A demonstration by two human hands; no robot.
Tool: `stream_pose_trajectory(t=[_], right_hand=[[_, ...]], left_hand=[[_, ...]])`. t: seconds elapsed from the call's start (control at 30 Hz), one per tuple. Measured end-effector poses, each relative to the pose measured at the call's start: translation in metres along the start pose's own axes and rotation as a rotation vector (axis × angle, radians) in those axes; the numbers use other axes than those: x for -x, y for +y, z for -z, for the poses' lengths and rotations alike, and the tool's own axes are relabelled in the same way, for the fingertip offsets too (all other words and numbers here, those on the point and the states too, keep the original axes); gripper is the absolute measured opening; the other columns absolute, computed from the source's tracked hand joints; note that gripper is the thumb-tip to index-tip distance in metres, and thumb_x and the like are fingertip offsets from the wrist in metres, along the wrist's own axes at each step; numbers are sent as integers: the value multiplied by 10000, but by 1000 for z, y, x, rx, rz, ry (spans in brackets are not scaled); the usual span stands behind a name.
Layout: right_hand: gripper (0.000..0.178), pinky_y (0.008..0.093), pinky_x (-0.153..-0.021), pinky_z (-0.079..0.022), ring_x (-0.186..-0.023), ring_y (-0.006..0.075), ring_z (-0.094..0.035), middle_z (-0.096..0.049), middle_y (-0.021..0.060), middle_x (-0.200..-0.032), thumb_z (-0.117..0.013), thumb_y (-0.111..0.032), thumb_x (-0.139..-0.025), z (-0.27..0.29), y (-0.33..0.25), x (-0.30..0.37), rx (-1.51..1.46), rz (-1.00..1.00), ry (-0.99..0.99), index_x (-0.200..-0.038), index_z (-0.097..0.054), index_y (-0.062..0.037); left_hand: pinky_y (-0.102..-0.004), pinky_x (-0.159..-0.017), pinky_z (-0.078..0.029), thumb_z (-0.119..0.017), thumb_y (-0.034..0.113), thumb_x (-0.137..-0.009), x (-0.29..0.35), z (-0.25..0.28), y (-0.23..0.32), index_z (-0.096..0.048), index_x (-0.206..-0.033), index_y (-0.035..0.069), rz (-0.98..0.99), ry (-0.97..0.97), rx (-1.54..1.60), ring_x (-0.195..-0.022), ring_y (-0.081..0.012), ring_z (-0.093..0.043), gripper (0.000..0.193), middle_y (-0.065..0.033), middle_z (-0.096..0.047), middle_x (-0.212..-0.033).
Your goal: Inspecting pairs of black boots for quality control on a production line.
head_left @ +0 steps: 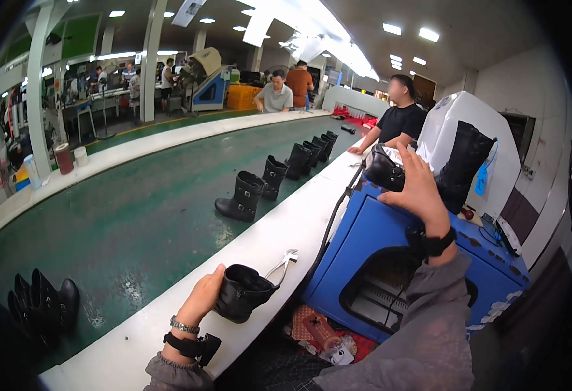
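Observation:
My left hand (202, 294) grips a short black boot (243, 294) by its side, above the white ledge. The fingers behind the boot are hidden. A pair of metal pincers (288, 257) lies beside that boot. My right hand (421, 186) is raised over the blue machine (371, 241), its fingers spread and thumb apart. Just left of that hand, another black boot (382, 168) rests on the machine top, partly covered by the fingers. A tall black boot (463, 163) stands behind the hand, with a blue tag (481, 180) hanging from it.
Several buckled black boots (242, 195) stand in a row on the green conveyor (156, 195). More black boots (45, 303) sit at its near left. Beyond the machine a person in black (400, 117) works. Another person (276, 94) sits across the conveyor. A black cable (338, 215) runs along the ledge.

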State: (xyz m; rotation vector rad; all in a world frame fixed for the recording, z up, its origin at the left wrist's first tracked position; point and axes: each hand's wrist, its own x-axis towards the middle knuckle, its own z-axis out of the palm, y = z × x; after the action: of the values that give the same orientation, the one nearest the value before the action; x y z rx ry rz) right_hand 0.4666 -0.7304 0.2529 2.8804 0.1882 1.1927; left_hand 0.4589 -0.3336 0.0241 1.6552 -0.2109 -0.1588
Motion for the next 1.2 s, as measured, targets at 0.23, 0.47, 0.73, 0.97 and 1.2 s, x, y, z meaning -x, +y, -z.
stream_pose_trajectory(t=[0.23, 0.47, 0.73, 0.97, 1.2], right_hand=[[908, 438, -995, -355, -1181, 353, -482, -610, 180, -1117, -813, -442, -521, 1, 13, -10, -145, -107, -317, -1294, -523, -63], [829, 417, -912, -342, -1024, 292, -509, -558, 115, -1096, -831, -367, -548, 9, -19, 32, 153, 243, 335, -1226, -506, -21], [766, 422, -849, -357, -946, 308, -527, -559, 133, -1037, -784, -452, -635, -20, -89, 77, -102, 338, 401, -1199, -534, 2], [755, 418, -837, -411, -922, 335, -518, -581, 141, -1018, -852, -320, -565, -87, -121, 132, -947, 102, 11, -1163, -542, 19], [389, 292, -836, -465, -937, 134, -583, -628, 46, -1013, -670, -71, -770, -124, -206, 173, -1947, -423, -513, -1142, -594, 12]], left_hand=[[-292, -796, -450, -247, 551, -1001, -6, -1, -23, -631, -909, -34, -64, -17, 175, -801, -139, -541, 706, -54, -633, -860], [-284, -747, -458, -212, 533, -1010, -13, -23, -34, -627, -881, -35, -101, 143, 137, -742, -127, -542, 715, -72, -630, -827], [-355, -571, -484, -222, 606, -966, -16, -2, -60, -474, -512, 78, -348, 16, 946, -451, -252, -523, 740, -101, -476, -458], [-335, -712, -410, -210, 480, -1016, 0, 38, 20, -479, -591, 95, -747, -174, 1263, -545, -184, -471, 633, -42, -485, -530], [-311, -697, -388, -217, 402, -1027, 25, 62, 25, -470, -577, 94, -854, -116, 1340, -523, -163, -467, 602, -31, -475, -511]])
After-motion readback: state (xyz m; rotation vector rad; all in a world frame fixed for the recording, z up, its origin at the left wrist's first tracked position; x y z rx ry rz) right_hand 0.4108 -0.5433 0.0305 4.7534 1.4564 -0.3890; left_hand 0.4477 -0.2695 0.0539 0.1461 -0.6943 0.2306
